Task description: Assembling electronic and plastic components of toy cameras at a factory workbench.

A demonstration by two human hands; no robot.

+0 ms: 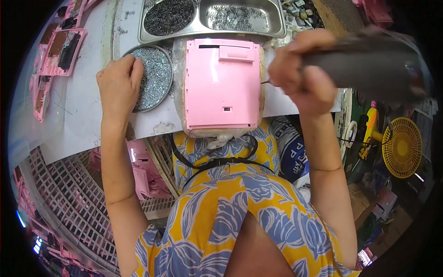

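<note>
A pink plastic housing [222, 92] lies flat in front of me, on a block wrapped in clear plastic. To its left stands a round metal dish [171, 76] full of small silvery screws [154, 78]. My left hand [119, 78] is at the dish's left rim with its fingers curled closed; whatever they may hold is hidden. Right of the housing, my right hand [302, 69] is wrapped around a dark electric screwdriver [364, 64]. The tool is blurred by motion. Its thin bit points left, close to the housing's right edge.
A steel tray [212, 36] with two compartments of small dark springs stands behind the housing. More pink parts [64, 51] lie at the far left. White slatted baskets [69, 194] hold pink pieces below the table. At right is a yellow fan [402, 147].
</note>
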